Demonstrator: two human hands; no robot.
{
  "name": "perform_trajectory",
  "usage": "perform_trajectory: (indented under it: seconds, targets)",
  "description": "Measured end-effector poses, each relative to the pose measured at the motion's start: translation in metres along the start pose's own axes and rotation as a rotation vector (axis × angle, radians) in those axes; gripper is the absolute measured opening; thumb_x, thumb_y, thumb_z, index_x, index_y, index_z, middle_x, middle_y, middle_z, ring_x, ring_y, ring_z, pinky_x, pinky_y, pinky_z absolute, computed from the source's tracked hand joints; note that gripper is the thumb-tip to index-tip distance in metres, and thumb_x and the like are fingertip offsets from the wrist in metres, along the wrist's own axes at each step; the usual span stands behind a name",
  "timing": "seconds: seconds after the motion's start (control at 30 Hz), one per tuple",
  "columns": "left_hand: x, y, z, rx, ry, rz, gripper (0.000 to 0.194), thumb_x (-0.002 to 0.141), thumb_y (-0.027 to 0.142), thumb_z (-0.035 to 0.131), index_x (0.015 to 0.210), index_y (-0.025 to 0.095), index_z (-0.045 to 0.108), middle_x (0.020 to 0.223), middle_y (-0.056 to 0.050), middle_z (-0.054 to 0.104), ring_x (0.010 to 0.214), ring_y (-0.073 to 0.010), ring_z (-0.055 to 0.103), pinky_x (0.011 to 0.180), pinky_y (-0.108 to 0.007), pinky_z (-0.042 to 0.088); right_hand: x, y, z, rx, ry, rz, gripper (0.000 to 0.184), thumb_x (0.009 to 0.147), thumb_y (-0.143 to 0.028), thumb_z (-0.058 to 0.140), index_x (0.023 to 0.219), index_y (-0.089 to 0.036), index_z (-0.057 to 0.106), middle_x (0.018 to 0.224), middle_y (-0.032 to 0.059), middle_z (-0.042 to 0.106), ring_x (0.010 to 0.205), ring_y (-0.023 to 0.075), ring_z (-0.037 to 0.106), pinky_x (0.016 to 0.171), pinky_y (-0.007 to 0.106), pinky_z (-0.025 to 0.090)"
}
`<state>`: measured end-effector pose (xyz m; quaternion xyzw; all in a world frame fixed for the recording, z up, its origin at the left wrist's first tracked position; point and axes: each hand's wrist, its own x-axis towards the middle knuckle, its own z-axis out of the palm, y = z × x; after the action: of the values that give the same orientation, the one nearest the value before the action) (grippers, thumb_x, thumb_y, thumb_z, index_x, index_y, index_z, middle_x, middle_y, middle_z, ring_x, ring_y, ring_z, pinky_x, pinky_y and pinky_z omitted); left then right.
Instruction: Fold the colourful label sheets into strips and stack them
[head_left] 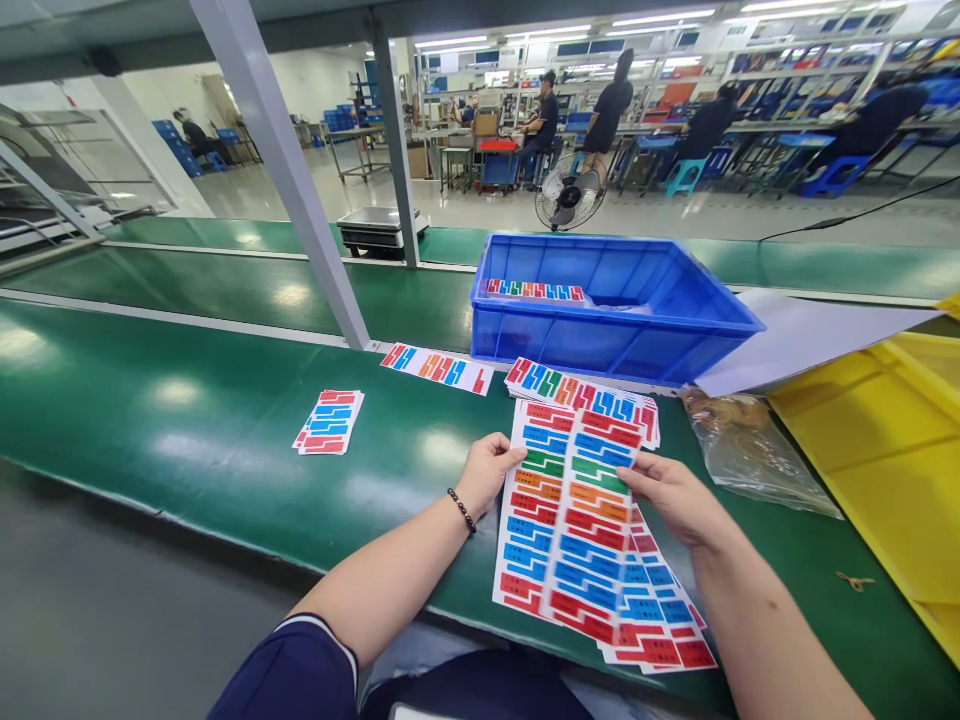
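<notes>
Closest to us, a dark blue sleeve [289, 675] sits at the bottom of the frame, cut off by the edge. Left of the middle, a small pile of cards [330, 420] lies on the green table [187, 400]; its lower cards are mostly covered. Near the middle, the left hand [484, 472] pinches the left sheet [534, 520] by its side, thumb on top. Overlapping it, low and right of the middle, is the right sheet [592, 530]. The right hand [675, 492] pinches that one by its right side. Holding just the edges seems to keep the bright colours easy to see. Fingers under the paper are hidden, and the words are too tiny to read. More sheets [654, 590] poke out underneath, too covered to count. Higher up, the blue tub [585, 335] likely sits close so it is easy to reach; its front wall hides its floor. Farther right, a clear bag [757, 455] holds something brown, hard to make out. The yellow bin [877, 450] runs off the right edge.
</notes>
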<state>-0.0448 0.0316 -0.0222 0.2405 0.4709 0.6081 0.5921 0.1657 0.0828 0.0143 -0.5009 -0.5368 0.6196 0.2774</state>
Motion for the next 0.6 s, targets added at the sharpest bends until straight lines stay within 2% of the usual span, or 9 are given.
perform_trajectory:
  seconds: [0.07, 0.13, 0.2, 0.27, 0.33, 0.4, 0.47, 0.6]
  targets:
    - [0.001, 0.0, -0.001, -0.014, 0.012, 0.003, 0.045, 0.039, 0.043, 0.079, 0.05, 0.017, 0.043, 0.047, 0.004, 0.053, 0.047, -0.0094, 0.048, 0.051, -0.023, 0.038, 0.0, -0.002, -0.015, -0.089, -0.005, 0.012, 0.035, 0.048, -0.044, 0.074, 0.071, -0.019, 0.066, 0.066, 0.0057, 0.069, 0.061, 0.0228, 0.063, 0.059, 0.035, 0.049]
    - [0.002, -0.001, -0.001, -0.021, 0.013, -0.007, 0.046, 0.038, 0.043, 0.079, 0.05, 0.017, 0.043, 0.047, 0.005, 0.053, 0.047, -0.0095, 0.048, 0.05, -0.023, 0.037, 0.001, -0.002, -0.023, -0.244, 0.119, -0.014, 0.037, 0.048, -0.041, 0.074, 0.076, -0.019, 0.065, 0.066, 0.0056, 0.068, 0.064, 0.0239, 0.062, 0.063, 0.037, 0.048]
    - [0.001, -0.002, 0.0, -0.019, 0.007, -0.018, 0.048, 0.037, 0.044, 0.079, 0.049, 0.017, 0.042, 0.047, 0.005, 0.053, 0.047, -0.0092, 0.048, 0.05, -0.022, 0.037, 0.002, 0.001, -0.017, -0.41, 0.337, -0.109, 0.04, 0.047, -0.038, 0.073, 0.081, -0.019, 0.064, 0.07, 0.0057, 0.066, 0.069, 0.0237, 0.061, 0.065, 0.036, 0.046]
    - [-0.001, -0.003, 0.001, -0.014, -0.01, -0.021, 0.048, 0.036, 0.045, 0.079, 0.05, 0.017, 0.043, 0.047, 0.005, 0.053, 0.047, -0.0087, 0.048, 0.049, -0.022, 0.036, 0.001, 0.003, -0.001, -0.49, 0.425, -0.196, 0.037, 0.05, -0.039, 0.071, 0.08, -0.019, 0.064, 0.075, 0.0061, 0.066, 0.071, 0.0223, 0.059, 0.065, 0.034, 0.045]
    - [-0.003, -0.002, 0.002, -0.007, -0.032, -0.016, 0.048, 0.037, 0.045, 0.079, 0.05, 0.016, 0.043, 0.048, 0.005, 0.054, 0.046, -0.008, 0.048, 0.049, -0.021, 0.036, 0.001, 0.005, 0.02, -0.439, 0.29, -0.202, 0.028, 0.056, -0.044, 0.066, 0.069, -0.018, 0.063, 0.068, 0.0045, 0.065, 0.064, 0.0192, 0.057, 0.061, 0.031, 0.044]
    - [-0.004, -0.001, 0.003, -0.003, -0.052, -0.013, 0.048, 0.037, 0.045, 0.079, 0.051, 0.016, 0.044, 0.049, 0.005, 0.055, 0.046, -0.0075, 0.048, 0.049, -0.021, 0.036, 0.001, 0.007, 0.035, -0.345, 0.167, -0.183, 0.028, 0.059, -0.045, 0.064, 0.055, -0.018, 0.059, 0.056, 0.0012, 0.06, 0.054, 0.0158, 0.053, 0.056, 0.029, 0.042]
    - [-0.005, 0.001, 0.004, -0.001, -0.066, -0.02, 0.047, 0.038, 0.046, 0.079, 0.052, 0.016, 0.044, 0.047, 0.006, 0.053, 0.044, -0.0062, 0.045, 0.047, -0.02, 0.034, 0.003, 0.008, 0.041, -0.281, 0.151, -0.183, 0.031, 0.059, -0.045, 0.064, 0.048, -0.018, 0.053, 0.048, -0.0018, 0.054, 0.049, 0.013, 0.048, 0.052, 0.027, 0.038]
    - [-0.004, 0.001, 0.004, -0.009, -0.092, -0.047, 0.047, 0.04, 0.047, 0.077, 0.053, 0.016, 0.045, 0.046, 0.007, 0.051, 0.043, -0.0055, 0.044, 0.044, -0.018, 0.032, 0.005, 0.01, 0.036, -0.254, 0.168, -0.177, 0.031, 0.058, -0.042, 0.065, 0.045, -0.018, 0.051, 0.042, -0.0049, 0.047, 0.045, 0.0101, 0.042, 0.049, 0.025, 0.033]
